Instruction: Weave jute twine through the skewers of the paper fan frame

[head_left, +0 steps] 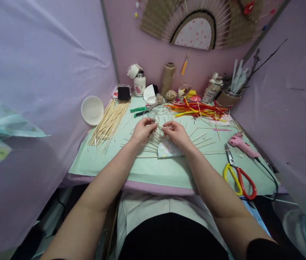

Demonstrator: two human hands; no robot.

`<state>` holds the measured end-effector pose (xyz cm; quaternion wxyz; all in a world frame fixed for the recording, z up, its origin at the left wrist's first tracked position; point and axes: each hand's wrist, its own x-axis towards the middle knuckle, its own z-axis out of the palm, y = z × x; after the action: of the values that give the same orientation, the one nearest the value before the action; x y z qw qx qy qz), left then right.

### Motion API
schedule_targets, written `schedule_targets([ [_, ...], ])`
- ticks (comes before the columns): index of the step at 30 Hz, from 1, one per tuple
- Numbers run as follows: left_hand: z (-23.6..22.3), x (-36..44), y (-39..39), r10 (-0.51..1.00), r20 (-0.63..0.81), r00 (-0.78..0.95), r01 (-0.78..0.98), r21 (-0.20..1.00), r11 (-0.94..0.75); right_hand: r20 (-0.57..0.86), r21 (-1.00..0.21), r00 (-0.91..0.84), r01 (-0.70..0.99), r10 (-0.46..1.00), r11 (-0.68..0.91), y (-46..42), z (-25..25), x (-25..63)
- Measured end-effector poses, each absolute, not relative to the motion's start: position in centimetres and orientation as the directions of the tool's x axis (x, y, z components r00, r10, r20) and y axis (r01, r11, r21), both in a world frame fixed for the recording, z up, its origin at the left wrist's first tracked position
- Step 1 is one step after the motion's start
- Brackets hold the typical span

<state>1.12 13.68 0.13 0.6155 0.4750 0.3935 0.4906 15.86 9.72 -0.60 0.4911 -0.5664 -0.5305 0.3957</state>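
Observation:
Both hands work close together over a half-round piece of patterned cloth (166, 148) with thin wooden sticks (203, 140) fanning out from it. My left hand (144, 130) is closed, its thumb and fingers pinching twine. My right hand (176, 132) pinches the same pale twine (158, 130) a little to the right, partly above the cloth. Loose loops of twine lie between and behind the hands. The fingers hide part of the sticks and the twine's exact path.
Bamboo sticks (112, 121) and a white bowl (92, 110) lie left. Behind are green-handled pliers (139, 109), a twine spool (168, 78) and red and yellow pipe cleaners (191, 108). At right are scissors (233, 164) and a pink glue gun (243, 145) with its cord.

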Motion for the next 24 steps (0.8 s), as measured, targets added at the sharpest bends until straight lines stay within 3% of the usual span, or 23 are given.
schedule_targets([
  [5,1.3,1.0,13.1,0.909,-0.145,0.39,-0.41,0.857,0.312,0.309,-0.92,0.304,0.336,0.901,0.202,10.3,-0.9,16.4],
  [8,1.8,0.9,12.9,0.894,-0.176,0.413,-0.421,0.833,0.359,0.252,-0.949,0.269,0.259,0.93,0.182,10.1,-0.5,16.2],
  [14,1.6,0.9,12.9,0.906,-0.168,0.388,-0.416,0.846,0.334,0.125,-0.988,0.033,0.097,0.992,0.121,9.6,-0.6,15.5],
  [20,0.5,0.7,13.5,0.867,-0.169,0.468,-0.383,0.846,0.371,0.191,-0.974,0.167,0.154,0.967,0.165,10.0,-0.6,16.3],
  [24,0.5,0.5,13.6,0.88,-0.194,0.434,-0.425,0.817,0.389,0.195,-0.973,0.212,0.165,0.958,0.161,10.1,-0.7,16.4],
])
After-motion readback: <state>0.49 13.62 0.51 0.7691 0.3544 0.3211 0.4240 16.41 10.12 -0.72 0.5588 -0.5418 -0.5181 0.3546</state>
